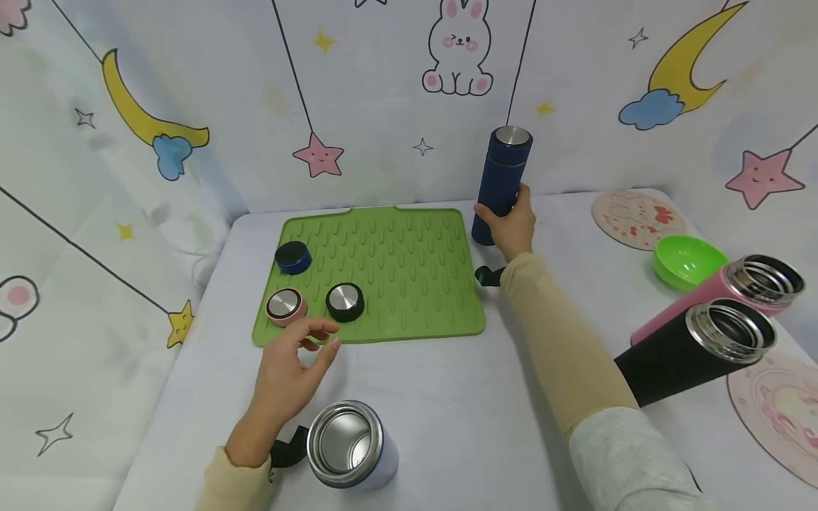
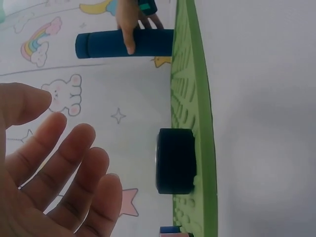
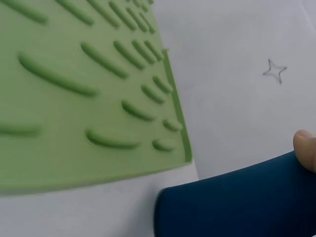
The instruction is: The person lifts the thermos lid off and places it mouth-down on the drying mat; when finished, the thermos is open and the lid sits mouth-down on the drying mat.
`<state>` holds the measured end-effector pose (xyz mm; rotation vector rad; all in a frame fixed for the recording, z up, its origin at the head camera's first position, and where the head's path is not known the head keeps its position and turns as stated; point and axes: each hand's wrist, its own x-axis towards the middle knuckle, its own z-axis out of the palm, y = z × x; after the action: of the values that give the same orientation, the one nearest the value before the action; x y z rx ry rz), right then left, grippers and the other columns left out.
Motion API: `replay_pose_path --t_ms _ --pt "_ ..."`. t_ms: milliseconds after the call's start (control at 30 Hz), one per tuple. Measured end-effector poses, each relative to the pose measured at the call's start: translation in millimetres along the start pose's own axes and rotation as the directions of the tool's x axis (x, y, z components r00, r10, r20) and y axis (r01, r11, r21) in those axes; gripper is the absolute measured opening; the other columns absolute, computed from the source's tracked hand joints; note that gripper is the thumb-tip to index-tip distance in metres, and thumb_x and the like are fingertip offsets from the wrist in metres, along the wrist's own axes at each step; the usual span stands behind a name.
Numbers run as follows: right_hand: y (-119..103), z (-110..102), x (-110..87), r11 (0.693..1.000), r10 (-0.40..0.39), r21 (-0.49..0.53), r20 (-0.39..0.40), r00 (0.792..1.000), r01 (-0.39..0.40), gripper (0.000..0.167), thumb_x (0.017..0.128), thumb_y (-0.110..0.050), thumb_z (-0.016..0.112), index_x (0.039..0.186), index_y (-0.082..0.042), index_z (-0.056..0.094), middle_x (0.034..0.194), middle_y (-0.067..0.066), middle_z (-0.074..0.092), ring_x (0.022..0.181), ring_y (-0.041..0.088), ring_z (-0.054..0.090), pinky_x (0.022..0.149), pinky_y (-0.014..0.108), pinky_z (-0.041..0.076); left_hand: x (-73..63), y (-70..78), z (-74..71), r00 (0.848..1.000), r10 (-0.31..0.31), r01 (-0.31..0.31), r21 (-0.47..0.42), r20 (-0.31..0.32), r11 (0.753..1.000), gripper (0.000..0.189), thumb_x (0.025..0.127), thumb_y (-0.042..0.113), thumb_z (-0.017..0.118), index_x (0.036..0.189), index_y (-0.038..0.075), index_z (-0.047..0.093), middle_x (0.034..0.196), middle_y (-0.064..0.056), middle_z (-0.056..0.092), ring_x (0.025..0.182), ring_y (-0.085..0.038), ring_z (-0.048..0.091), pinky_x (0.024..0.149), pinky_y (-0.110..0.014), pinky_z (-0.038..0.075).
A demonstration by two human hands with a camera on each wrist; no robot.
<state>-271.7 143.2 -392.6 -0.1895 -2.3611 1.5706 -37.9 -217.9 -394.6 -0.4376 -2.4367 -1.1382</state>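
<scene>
My right hand (image 1: 511, 226) grips a dark blue thermos bottle (image 1: 501, 177) around its lower half, beside the back right corner of the green mat (image 1: 415, 284). The bottle has its lid on, with a silver disc on top. In the right wrist view, the thermos bottle's base (image 3: 217, 207) shows near the mat's corner. My left hand (image 1: 287, 369) hovers by the mat's front edge, fingers loosely bent, holding nothing. Close to it are a pink lid (image 1: 285, 305) and a black lid (image 1: 345, 301) with silver discs. A navy lid (image 1: 293, 257) lies farther back.
An open lavender vessel (image 1: 383, 461) with a steel rim stands at the front, near my left wrist. To the right are an open black bottle (image 1: 671, 355), an open pink bottle (image 1: 677, 305), a green bowl (image 1: 686, 262) and two round printed mats (image 1: 633, 220). Patterned cloth hangs behind.
</scene>
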Motion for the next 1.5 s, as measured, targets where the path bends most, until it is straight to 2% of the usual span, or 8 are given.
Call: replay_pose_path --t_ms 267,533,700,833,967,1100,1333,1500 --pt "-6 5 -32.5 1.000 -0.016 -0.012 0.018 1.000 0.016 0.085 0.089 -0.037 0.082 0.157 -0.016 0.035 0.154 0.017 0.054 0.141 0.035 0.055 0.117 0.053 0.046 14.7 3.7 -2.3 0.997 -0.006 0.007 -0.005 0.073 1.000 0.020 0.092 0.007 0.076 0.112 0.010 0.073 0.106 -0.001 0.077 0.093 -0.021 0.069 0.075 -0.031 0.059" --pt "-25 -12 -77.5 0.986 -0.164 -0.022 0.094 0.982 0.167 0.082 0.087 -0.034 0.085 0.154 -0.015 0.040 0.148 0.016 0.058 0.131 0.036 0.061 0.104 0.057 0.054 43.5 14.1 -6.1 0.985 -0.007 0.021 -0.077 0.175 0.997 0.018 0.097 0.013 0.072 0.115 0.011 0.071 0.110 -0.004 0.076 0.095 -0.012 0.068 0.077 -0.029 0.060" --pt "-40 -28 -116.2 0.973 -0.232 0.054 0.257 0.938 0.226 0.081 0.087 -0.026 0.086 0.154 -0.017 0.042 0.143 0.014 0.062 0.126 0.033 0.064 0.097 0.055 0.058 59.5 29.2 -9.5 0.971 -0.005 0.037 -0.130 0.240 0.991 0.018 0.099 0.016 0.070 0.117 0.014 0.071 0.110 0.000 0.074 0.098 -0.009 0.067 0.080 -0.025 0.059" --pt "-49 -40 -147.9 0.963 -0.267 0.082 0.408 0.873 0.256 0.082 0.083 -0.020 0.089 0.152 -0.020 0.044 0.141 0.011 0.064 0.124 0.032 0.066 0.094 0.053 0.060 72.4 46.7 -10.5 0.943 0.045 0.025 -0.204 0.330 0.979 0.023 0.099 0.015 0.071 0.122 0.016 0.069 0.117 0.002 0.072 0.103 -0.009 0.066 0.084 -0.027 0.059" --pt "-54 -50 -176.3 0.949 -0.310 0.113 0.520 0.796 0.295 0.082 0.079 -0.017 0.091 0.149 -0.018 0.049 0.139 0.008 0.067 0.123 0.030 0.068 0.091 0.049 0.061 84.5 66.2 -8.8 0.901 0.153 -0.002 -0.350 0.405 0.937 0.040 0.094 0.008 0.075 0.131 0.015 0.063 0.128 0.000 0.069 0.113 -0.017 0.066 0.090 -0.033 0.060" --pt "-55 -57 -198.0 0.924 -0.378 0.190 0.595 0.710 0.332 0.078 0.074 -0.016 0.094 0.143 -0.016 0.056 0.135 0.004 0.069 0.120 0.021 0.069 0.089 0.041 0.063 94.1 88.2 -9.4 0.845 0.297 -0.030 -0.515 0.444 0.857 0.069 0.084 0.000 0.081 0.146 0.013 0.053 0.145 -0.003 0.060 0.126 -0.024 0.062 0.100 -0.039 0.057" --pt "-50 -60 -217.6 0.870 -0.491 0.339 0.675 0.551 0.359 0.071 0.072 -0.016 0.096 0.134 -0.017 0.061 0.127 0.002 0.072 0.116 0.012 0.068 0.090 0.035 0.063 107.5 123.4 -15.0 0.705 0.509 -0.083 -0.655 0.494 0.751 0.089 0.073 0.002 0.091 0.150 0.005 0.049 0.149 -0.007 0.058 0.138 -0.022 0.056 0.111 -0.041 0.052" --pt "-47 -60 -220.9 0.862 -0.503 0.368 0.707 0.497 0.348 0.070 0.074 -0.019 0.095 0.135 -0.019 0.060 0.125 0.000 0.071 0.113 0.011 0.068 0.090 0.034 0.063 116.0 135.5 -17.7 0.603 0.605 -0.126 -0.687 0.520 0.716 0.079 0.074 0.007 0.092 0.144 0.001 0.054 0.142 -0.010 0.063 0.131 -0.019 0.061 0.110 -0.041 0.052"
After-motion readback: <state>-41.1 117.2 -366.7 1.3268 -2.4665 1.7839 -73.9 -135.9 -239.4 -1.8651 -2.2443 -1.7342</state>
